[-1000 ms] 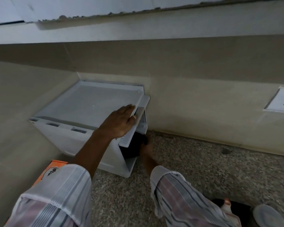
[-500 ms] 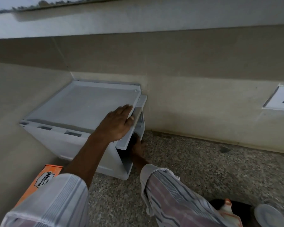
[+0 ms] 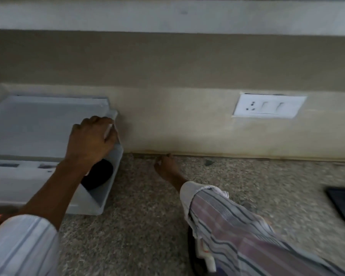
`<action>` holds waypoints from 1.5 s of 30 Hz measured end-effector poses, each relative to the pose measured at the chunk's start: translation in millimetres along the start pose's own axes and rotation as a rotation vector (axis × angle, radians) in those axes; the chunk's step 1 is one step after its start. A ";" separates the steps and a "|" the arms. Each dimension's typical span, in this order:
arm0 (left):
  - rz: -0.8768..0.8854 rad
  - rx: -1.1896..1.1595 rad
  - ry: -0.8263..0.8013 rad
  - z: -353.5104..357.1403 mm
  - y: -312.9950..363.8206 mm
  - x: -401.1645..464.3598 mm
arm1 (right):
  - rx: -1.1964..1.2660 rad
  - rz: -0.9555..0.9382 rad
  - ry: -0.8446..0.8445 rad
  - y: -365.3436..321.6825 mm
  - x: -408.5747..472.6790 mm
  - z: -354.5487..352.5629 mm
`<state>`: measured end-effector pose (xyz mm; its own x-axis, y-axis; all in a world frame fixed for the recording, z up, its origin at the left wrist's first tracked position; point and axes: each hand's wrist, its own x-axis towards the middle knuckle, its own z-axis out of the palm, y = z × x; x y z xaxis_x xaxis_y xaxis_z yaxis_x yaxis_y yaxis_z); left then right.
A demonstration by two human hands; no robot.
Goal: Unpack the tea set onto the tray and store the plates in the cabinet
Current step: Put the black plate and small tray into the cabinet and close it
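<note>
Speckled stone counter [image 3: 147, 226] below beige wall [image 3: 187, 66]

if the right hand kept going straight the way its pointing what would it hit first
Most likely the wall. The right hand reaches over the speckled counter, fingers toward the seam where counter and wall meet. Nothing else shows in that line. The frame is blurred, so I cannot tell whether it already touches.

Both forearms are bare below loose, pushed-up shirt sleeves. The left sleeve [image 3: 22, 246] is pale whitish cloth with faint grey stripes. The right sleeve [image 3: 237, 232] shows pinkish and white panels crossed by thin dark stripes, its cuff [image 3: 189, 193] rumpled.
</note>
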<state>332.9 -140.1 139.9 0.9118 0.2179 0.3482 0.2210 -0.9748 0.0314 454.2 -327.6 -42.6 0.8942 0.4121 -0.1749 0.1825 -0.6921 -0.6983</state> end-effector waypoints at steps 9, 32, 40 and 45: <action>-0.032 -0.300 -0.259 66.9 176.9 4.6 | -0.146 -0.038 0.122 109.8 -44.9 -130.2; 0.115 -0.349 -0.475 148.9 532.2 -55.7 | -0.272 0.152 0.211 374.4 -191.5 -310.6; 0.118 -0.322 -0.471 171.5 598.3 -71.5 | -0.281 0.112 0.184 413.3 -207.6 -329.9; 0.078 -0.367 -0.525 208.8 650.7 -94.1 | -0.371 0.125 0.239 452.2 -216.6 -344.8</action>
<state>463.1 -784.7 -68.0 0.9890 0.0496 -0.1391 0.0991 -0.9215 0.3756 484.0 -934.1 -81.2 0.9800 0.1936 -0.0466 0.1619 -0.9112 -0.3789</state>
